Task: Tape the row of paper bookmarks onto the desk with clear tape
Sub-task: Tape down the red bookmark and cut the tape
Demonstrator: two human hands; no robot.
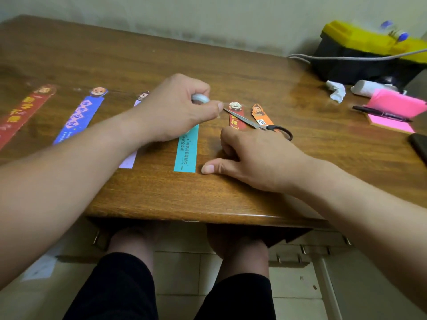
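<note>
While gripping a whitish roll of clear tape [199,98] in the left hand [175,107] above the brown wooden table [150,192], pinching its pulled-out end just beside the tips of black-handled steel scissors [258,123]. Resting the right hand [254,155] on the table beside a teal paper bookmark [187,153], thumb flat, fingers curled by the scissor handles; hard telling whether grasping them. Working over a row of colourful paper bookmarks [79,117] lying flat across the table.
</note>
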